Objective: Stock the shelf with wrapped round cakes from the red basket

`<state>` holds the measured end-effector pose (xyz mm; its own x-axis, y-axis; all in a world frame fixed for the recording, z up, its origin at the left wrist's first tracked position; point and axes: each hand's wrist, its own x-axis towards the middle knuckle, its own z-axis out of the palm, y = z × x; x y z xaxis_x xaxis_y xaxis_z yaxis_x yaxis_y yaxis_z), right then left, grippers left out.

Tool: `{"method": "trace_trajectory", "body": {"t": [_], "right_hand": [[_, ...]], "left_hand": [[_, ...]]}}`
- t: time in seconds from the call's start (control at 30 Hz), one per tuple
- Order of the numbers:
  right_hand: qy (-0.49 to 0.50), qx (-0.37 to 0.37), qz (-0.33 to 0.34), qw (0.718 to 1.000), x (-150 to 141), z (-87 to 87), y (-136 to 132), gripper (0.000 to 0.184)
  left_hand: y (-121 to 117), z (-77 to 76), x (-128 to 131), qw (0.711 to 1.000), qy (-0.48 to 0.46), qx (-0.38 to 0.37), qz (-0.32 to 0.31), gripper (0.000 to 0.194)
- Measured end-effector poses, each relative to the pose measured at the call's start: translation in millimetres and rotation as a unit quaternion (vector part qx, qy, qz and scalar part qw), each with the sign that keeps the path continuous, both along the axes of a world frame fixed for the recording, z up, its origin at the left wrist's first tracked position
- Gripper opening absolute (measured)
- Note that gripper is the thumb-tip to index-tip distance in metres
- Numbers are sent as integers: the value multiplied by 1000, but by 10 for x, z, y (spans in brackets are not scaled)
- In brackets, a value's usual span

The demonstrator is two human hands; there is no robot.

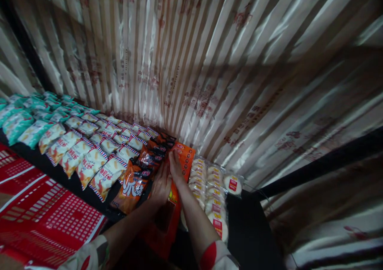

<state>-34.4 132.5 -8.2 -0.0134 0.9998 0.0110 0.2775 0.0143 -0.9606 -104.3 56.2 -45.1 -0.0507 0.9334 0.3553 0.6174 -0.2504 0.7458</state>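
My left hand (161,185) and my right hand (176,167) are close together, fingers stretched out and lying flat. Both rest on a large orange package (184,158), which has a row of dark round icons at its far end and a dark window near me. Beside my left hand is a row of black-and-orange snack bags (131,186). To the right of my right forearm lie rows of round, pale flatbreads in clear wrappers (214,198). Where the palms meet the package is hidden.
White snack bags (89,162) and teal bags (32,130) stand in rows to the left on a black surface (248,222). A red perforated basket (60,218) is at the lower left. Pleated printed sheeting (191,62) hangs behind, and a dark bar (323,164) crosses at right.
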Motion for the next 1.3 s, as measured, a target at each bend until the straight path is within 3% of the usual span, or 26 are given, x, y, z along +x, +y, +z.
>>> {"method": "trace_trajectory", "body": {"t": [0.33,1.3], "right_hand": [[8,59,31,998,-164,-75,78,64],[-15,39,30,999,-302,-73,137,55]], "left_hand": [[80,-52,-74,997,-75,-7,-15,49],[134,-40,-198,995,-91,-34,0,50]]}}
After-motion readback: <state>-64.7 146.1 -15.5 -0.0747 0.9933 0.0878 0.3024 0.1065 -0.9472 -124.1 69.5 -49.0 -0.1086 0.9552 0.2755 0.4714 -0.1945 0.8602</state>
